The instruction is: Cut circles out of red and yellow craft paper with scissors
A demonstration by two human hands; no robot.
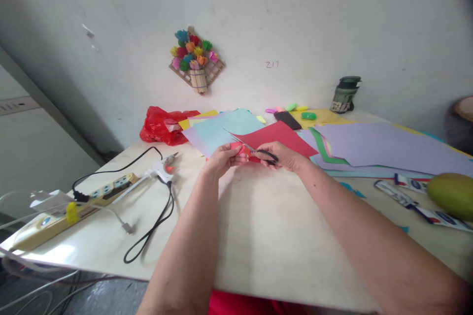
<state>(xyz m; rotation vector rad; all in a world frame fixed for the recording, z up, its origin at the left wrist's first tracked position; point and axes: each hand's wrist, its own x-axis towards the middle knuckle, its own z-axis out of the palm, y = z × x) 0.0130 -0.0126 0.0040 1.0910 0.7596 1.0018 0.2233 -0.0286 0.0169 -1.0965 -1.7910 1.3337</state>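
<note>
Resting on the table (258, 236) at left is a glue gun (166, 167); with our left hand (224, 158) we pinch a small red paper piece (244, 150), while just beside it our right hand (281, 154) grips the scissors (266, 152), near a red sheet (290, 135); purple paper (377, 142) lies farther right.

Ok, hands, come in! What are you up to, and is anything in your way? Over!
Right hand on scissors. Left hand pinching small orange-red piece, probably paper. Big red sheet close by; glue gun off left, clear.
</note>
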